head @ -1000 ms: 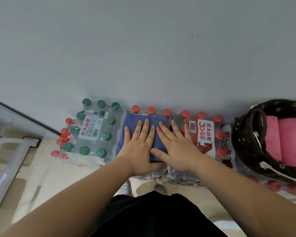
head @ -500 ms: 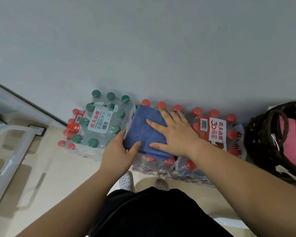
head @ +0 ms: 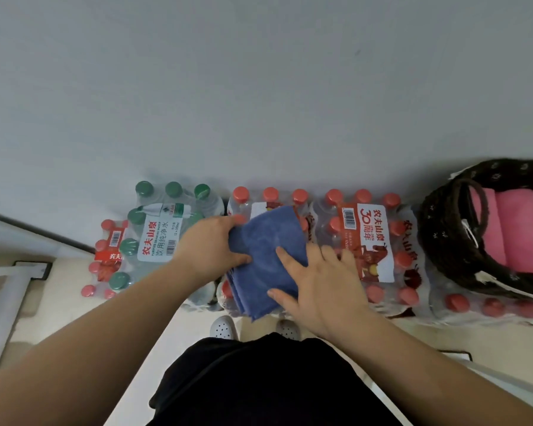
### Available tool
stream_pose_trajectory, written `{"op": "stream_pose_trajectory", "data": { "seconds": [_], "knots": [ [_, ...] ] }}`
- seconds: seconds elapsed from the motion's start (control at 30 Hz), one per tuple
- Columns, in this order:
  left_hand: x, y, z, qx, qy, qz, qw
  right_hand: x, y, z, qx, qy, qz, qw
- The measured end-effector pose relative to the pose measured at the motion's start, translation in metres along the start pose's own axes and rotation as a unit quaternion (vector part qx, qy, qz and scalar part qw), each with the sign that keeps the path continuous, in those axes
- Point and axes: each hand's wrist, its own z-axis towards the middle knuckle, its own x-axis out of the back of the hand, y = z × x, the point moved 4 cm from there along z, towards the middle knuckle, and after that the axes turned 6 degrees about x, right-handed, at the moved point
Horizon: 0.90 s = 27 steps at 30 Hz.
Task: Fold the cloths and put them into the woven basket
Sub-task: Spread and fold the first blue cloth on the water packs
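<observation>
Woven basket [head: 440, 238] partly off right edge

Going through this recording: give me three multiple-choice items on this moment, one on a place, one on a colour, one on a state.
1. The blue cloth lies on: A the floor; B the red-capped bottle pack; C the green-capped pack.
2. The cloths in the woven basket are: A pink; B blue; C white.
3. The right hand is: A clenched in a fist; B gripping a bottle; C flat on the blue cloth.
Answers: 1 B, red caps show around the cloth; 2 A, pink folds fill the basket; 3 C, its straight fingers rest on the cloth.
</observation>
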Motion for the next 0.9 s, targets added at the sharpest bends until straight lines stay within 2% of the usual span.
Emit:
{"op": "stream_pose_trajectory", "data": {
  "seconds": [0.17, 0.27, 0.33, 0.43, 0.5, 0.6, 0.77, 0.9],
  "knots": [
    [0.019, 0.023, 0.039, -0.141, -0.028, 0.173, 0.974, 0.032, 0.015, 0.013, 0.016, 0.024, -0.004, 1.000],
    [0.027, 0.032, 0.054, -0.192, -0.016, 0.200, 0.961, 0.044, 0.022, 0.038, 0.029, 0.076, 0.001, 0.997],
    [0.027, 0.032, 0.058, -0.187, -0.008, 0.195, 0.963, 0.041, 0.025, 0.055, 0.036, 0.077, 0.035, 0.996],
    [0.021, 0.027, 0.051, -0.152, -0.014, 0.170, 0.974, 0.027, 0.030, 0.072, 0.028, 0.029, 0.079, 0.996],
    [0.014, 0.026, 0.041, -0.135, -0.023, 0.192, 0.972, 0.021, 0.033, 0.076, 0.028, 0.018, 0.107, 0.994],
    [0.006, 0.029, 0.033, -0.129, -0.046, 0.231, 0.963, 0.020, 0.036, 0.079, 0.054, 0.008, 0.103, 0.993],
    [0.018, 0.034, 0.045, -0.095, -0.048, 0.250, 0.963, 0.032, 0.052, 0.091, 0.026, -0.052, 0.122, 0.991],
    [0.020, 0.043, 0.040, -0.146, -0.040, 0.263, 0.953, 0.039, 0.043, 0.087, 0.075, 0.007, 0.046, 0.996]
  ]
}}
